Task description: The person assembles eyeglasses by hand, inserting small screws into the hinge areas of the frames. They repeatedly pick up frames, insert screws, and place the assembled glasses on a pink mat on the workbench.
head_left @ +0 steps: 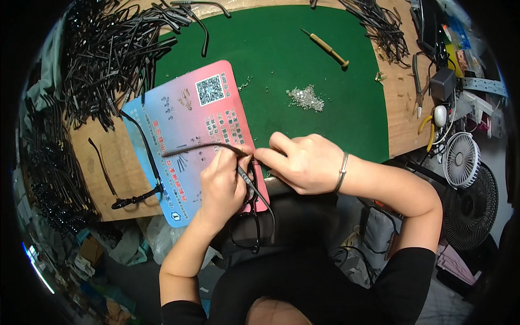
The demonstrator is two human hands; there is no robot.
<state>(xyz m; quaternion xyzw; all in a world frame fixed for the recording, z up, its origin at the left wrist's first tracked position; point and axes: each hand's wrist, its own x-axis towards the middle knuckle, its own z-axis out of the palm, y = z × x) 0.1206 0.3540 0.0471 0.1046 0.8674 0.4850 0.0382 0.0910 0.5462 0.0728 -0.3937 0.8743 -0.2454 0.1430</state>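
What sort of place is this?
It looks like a workshop for eyeglasses, probably. There is a big heap of thin, dark eyeglass arms, a slim, brass-coloured screwdriver, and a little pile of tiny, shiny, silvery pieces on a flat green work mat.

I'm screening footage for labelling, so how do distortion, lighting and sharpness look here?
Head view: fisheye distortion bows the far edge of the green mat, and the corners go black; same view: the left hand and right hand are brightly lit, a white streak glares at lower left, and detail between the fingertips is too small to make out.
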